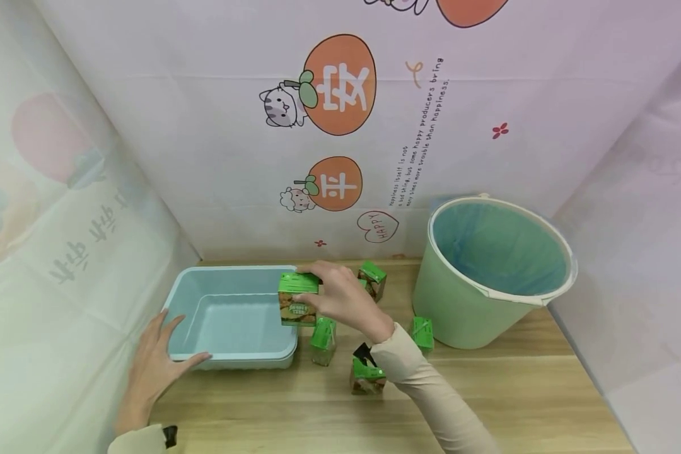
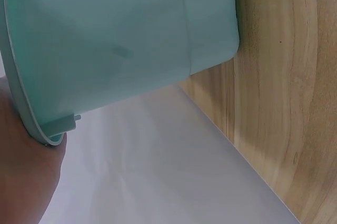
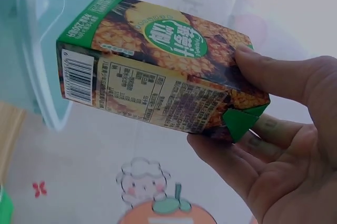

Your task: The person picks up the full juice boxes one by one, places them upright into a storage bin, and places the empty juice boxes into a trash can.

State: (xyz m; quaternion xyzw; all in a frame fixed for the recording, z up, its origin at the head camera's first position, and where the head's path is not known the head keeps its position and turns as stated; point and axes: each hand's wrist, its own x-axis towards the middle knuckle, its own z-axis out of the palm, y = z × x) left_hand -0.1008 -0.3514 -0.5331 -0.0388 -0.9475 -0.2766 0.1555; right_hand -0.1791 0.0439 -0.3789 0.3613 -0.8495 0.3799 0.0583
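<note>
My right hand (image 1: pixel 343 296) pinches a pineapple juice box (image 1: pixel 297 299) between thumb and fingers, above the right side of a light-blue plastic basin (image 1: pixel 232 364). In the right wrist view, the juice box (image 3: pixel 163 66) shows its barcode and pineapple print, with the fingers of my right hand (image 3: pixel 284 145) at one end. My left hand (image 1: pixel 150 362) holds the basin's front left corner, thumb along the front rim and fingers at the left rim. The left wrist view shows the basin's outer wall (image 2: pixel 121 40) and part of my left hand (image 2: pixel 26 171); its fingertips are hidden there.
Several green-topped juice boxes stand on the wooden table (image 1: pixel 295 416): one beside the basin (image 1: pixel 322 342), one nearer the front (image 1: pixel 367 377), one by the bucket (image 1: pixel 422 334), others behind my right wrist (image 1: pixel 372 280). A tall pale-green bucket (image 1: pixel 465 302) stands at the right. Printed cloth (image 1: pixel 221 157) walls the back.
</note>
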